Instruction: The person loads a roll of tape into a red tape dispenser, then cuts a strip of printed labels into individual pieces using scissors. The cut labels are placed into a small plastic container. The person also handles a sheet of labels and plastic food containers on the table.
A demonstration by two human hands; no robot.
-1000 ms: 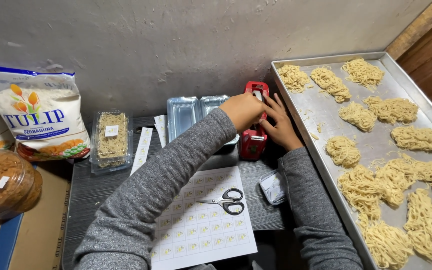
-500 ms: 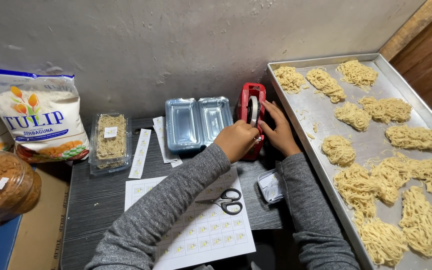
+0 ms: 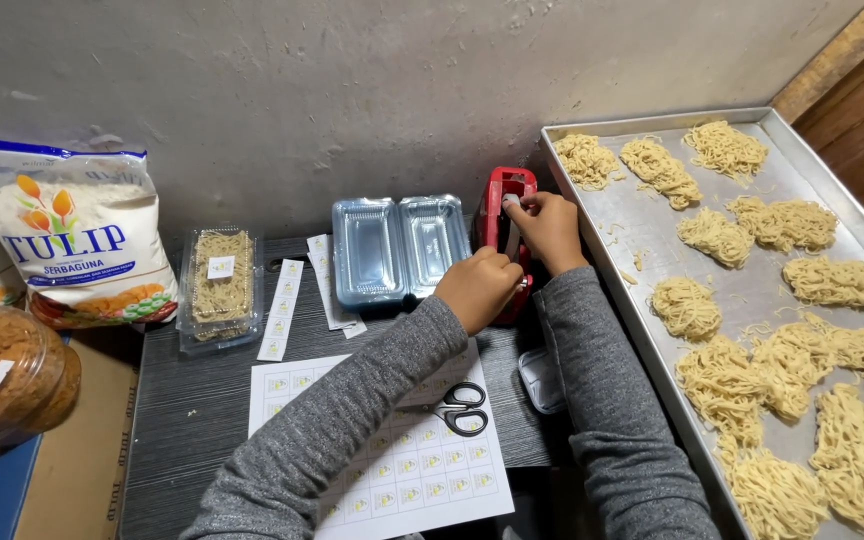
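Our right hand (image 3: 549, 228) pinches what looks like tape atop the upright red dispenser (image 3: 500, 222); our left hand (image 3: 476, 288) grips its base, nearer us.

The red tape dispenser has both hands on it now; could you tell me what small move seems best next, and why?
Probably draw the tape end out with the right hand, since its fingertips pinch at the top of the red tape dispenser while the left hand braces its lower part.

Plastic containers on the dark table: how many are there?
2. A closed clear container packed with noodles sits left near the flour bag; an open empty container lies beside the red tape dispenser. Others may be hidden.
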